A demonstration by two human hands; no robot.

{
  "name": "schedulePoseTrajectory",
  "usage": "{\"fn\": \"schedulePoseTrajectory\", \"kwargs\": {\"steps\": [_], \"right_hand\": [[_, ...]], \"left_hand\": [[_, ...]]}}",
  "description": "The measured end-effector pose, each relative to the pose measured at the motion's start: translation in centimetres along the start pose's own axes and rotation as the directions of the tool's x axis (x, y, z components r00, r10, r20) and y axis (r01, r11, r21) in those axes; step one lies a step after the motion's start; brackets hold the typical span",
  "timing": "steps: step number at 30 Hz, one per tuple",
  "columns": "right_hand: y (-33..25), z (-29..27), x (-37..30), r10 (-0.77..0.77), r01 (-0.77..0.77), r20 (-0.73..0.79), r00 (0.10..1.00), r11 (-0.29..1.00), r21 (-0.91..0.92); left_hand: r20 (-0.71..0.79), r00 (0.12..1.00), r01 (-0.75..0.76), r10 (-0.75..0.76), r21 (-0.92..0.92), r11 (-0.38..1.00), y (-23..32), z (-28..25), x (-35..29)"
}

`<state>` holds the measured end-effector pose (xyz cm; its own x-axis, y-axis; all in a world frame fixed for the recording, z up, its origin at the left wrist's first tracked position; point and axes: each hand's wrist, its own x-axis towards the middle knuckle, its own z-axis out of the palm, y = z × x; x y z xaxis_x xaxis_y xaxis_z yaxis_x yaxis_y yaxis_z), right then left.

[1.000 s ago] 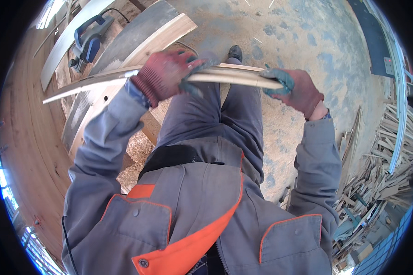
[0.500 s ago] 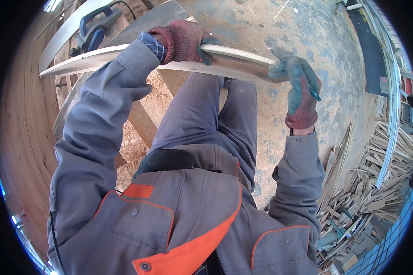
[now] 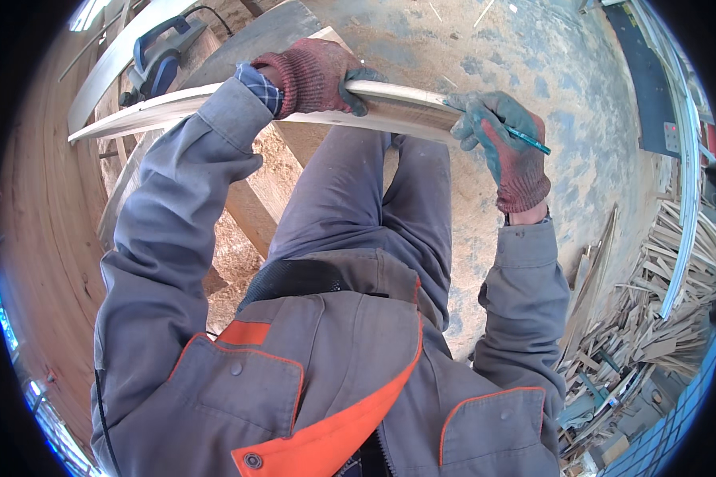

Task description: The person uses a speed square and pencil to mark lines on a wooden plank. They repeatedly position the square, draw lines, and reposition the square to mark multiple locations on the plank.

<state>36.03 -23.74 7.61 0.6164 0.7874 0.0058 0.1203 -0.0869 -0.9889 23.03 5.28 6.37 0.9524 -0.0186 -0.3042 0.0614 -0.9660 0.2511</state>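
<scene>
A long wooden board [image 3: 410,113] lies on edge across the view in front of my legs, looking bent in the fisheye picture. My left hand [image 3: 318,78], in a red glove with grey-green palm, is clamped over its top edge, thumb on the near face. At the board's right end is my right hand [image 3: 503,139], gloved alike, with curled fingers around a slim teal pencil [image 3: 529,141]. The pencil's rear end sticks out to the right. Its tip is hard to make out near the board's top edge; the fingers lie against or close to the board's end.
A blue-and-grey corded power saw [image 3: 163,63] rests on boards at the far left. A wide wooden slab [image 3: 52,215] runs down the left side. Thin wood offcuts [image 3: 652,342] are heaped at the right, beside long metal strips [image 3: 684,199]. Sawdust covers parts of the floor [image 3: 581,119].
My right hand has moved slightly left and down onto the board's end, and its fingers have drawn in around the pencil. My left hand keeps its grip on the board.
</scene>
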Motion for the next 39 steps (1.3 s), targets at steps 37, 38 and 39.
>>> {"fn": "schedulePoseTrajectory", "kwargs": {"steps": [37, 38, 39], "right_hand": [[-0.12, -0.18, -0.06, 0.033, -0.035, 0.027, 0.999, 0.995, 0.092], [-0.15, -0.06, -0.07, 0.031, -0.032, 0.015, 0.999, 0.997, 0.069], [-0.18, 0.07, -0.12, 0.022, -0.022, -0.003, 1.0, 0.999, 0.049]], "left_hand": [[0.018, 1.0, -0.001, 0.002, -0.006, 1.0, 0.16, 0.36, -0.26], [-0.004, 1.0, -0.02, 0.02, 0.007, 1.0, 0.16, 0.39, -0.31], [-0.026, 0.999, -0.037, 0.038, 0.021, 0.999, 0.14, 0.44, -0.35]]}}
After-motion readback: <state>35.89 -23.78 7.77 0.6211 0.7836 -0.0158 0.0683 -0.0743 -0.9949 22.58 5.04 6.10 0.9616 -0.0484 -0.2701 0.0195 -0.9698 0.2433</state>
